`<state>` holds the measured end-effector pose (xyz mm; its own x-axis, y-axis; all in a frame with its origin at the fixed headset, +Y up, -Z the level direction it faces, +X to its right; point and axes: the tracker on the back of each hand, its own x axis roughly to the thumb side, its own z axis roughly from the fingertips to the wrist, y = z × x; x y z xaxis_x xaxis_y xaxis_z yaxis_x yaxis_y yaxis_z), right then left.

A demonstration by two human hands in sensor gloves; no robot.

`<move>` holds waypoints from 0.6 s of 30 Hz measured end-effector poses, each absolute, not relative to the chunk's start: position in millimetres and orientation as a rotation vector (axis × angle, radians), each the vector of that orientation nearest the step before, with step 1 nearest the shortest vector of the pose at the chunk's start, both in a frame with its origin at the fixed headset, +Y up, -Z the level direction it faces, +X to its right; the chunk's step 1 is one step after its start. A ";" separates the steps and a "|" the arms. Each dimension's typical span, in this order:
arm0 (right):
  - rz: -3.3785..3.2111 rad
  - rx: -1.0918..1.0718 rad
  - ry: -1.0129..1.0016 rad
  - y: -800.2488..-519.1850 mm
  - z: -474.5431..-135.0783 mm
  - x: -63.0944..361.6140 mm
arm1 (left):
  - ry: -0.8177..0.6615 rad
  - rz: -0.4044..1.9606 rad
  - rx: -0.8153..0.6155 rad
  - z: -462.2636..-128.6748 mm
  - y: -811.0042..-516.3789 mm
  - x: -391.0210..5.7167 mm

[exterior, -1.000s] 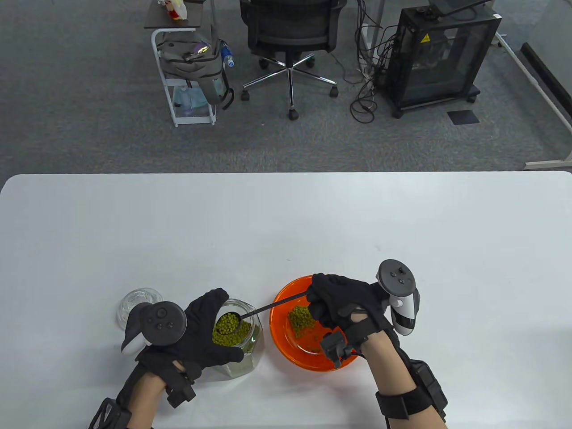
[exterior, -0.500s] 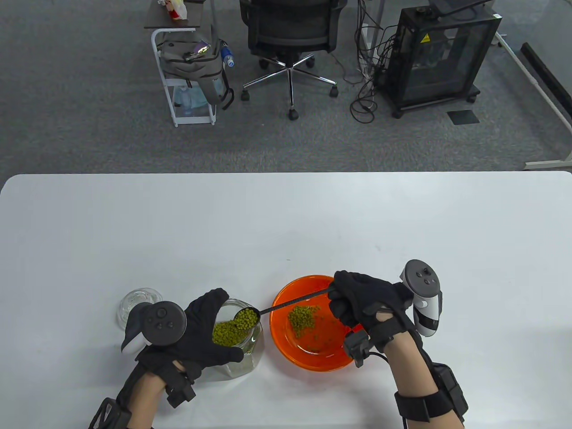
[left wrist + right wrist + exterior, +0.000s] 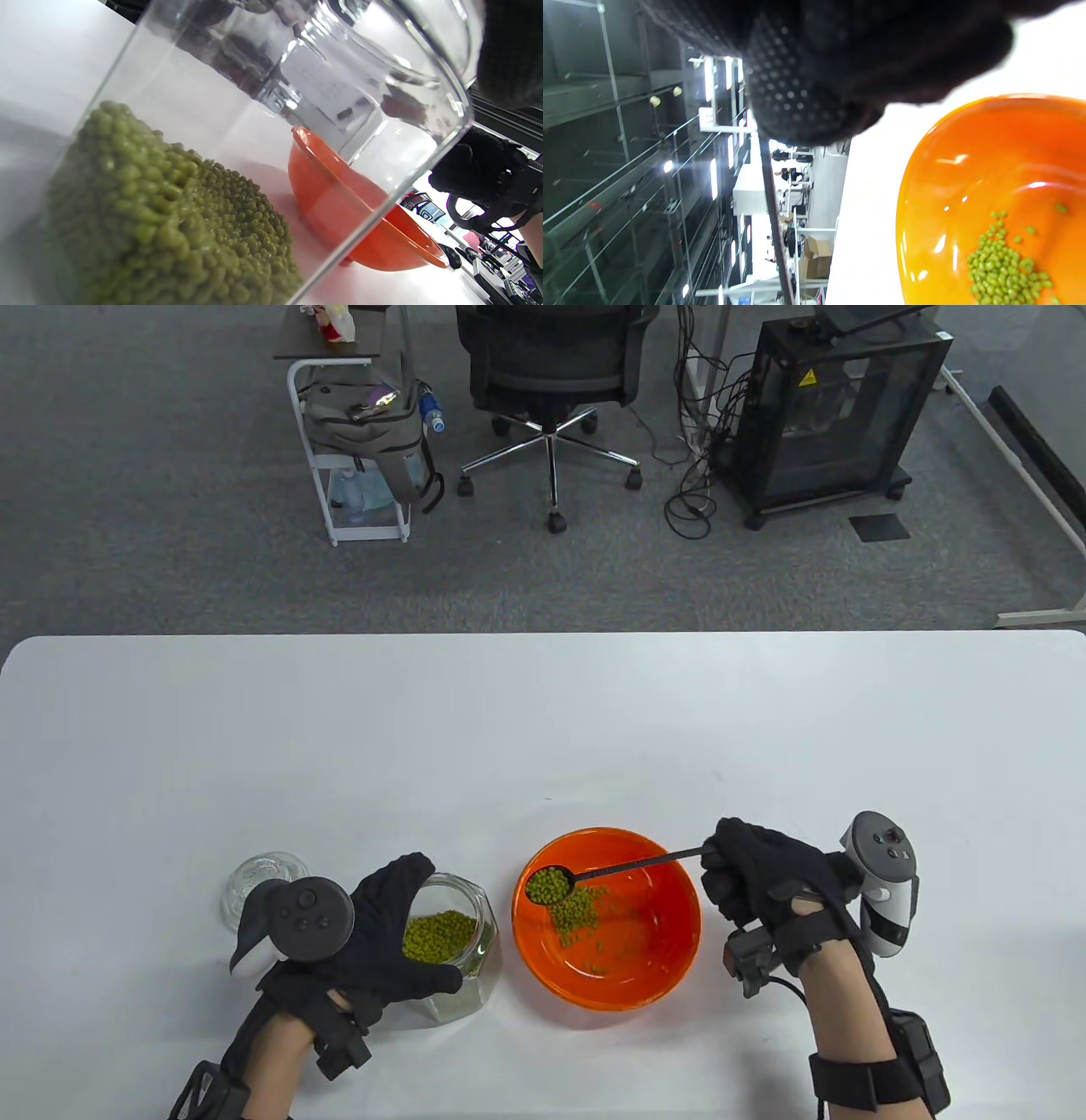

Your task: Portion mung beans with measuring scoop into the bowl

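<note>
Right now my right hand (image 3: 764, 882) has its fingers curled round the end of the thin black long-handled measuring scoop (image 3: 628, 869), and the small round bowl of that scoop, heaped with green mung beans (image 3: 549, 886), hangs over the left inner side of the shallow orange plastic bowl (image 3: 670, 937), just above the little pile of beans already lying there. My left hand (image 3: 386, 929) is wrapped round the clear faceted glass jar (image 3: 475, 933), thumb on the near side and fingers over the far shoulder, holding it tipped a little toward the bowl; the left wrist view shows the remaining beans banked low against one wall of the jar. So I judge that I am in the carry-and-tip step: the load is out of the jar and over the target but not yet emptied. Next, I think, comes a roll of my right wrist so the scoop turns over and the beans drop onto the pile, kept low and well inside the rim, since these small round beans would bounce and skitter across the white counter (image 3: 543, 729) if dropped from height. Beyond my left hand, a small clear glass lid (image 3: 254, 878) rests on the counter, just beside the jar.
</note>
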<state>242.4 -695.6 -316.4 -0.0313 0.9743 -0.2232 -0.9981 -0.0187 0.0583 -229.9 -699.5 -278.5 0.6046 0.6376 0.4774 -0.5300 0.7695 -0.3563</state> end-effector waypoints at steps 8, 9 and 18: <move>1.582 -0.162 0.203 -706.2 -312.5 259.0 | -0.624 0.680 -0.185 -278.8 -699.4 -230.0; 1.589 -0.164 0.201 -706.7 -312.4 260.7 | -0.624 0.681 -0.186 -278.8 -699.4 -230.0; 1.684 -0.229 0.166 -709.6 -308.5 282.2 | -0.625 0.679 -0.185 -278.7 -699.4 -229.9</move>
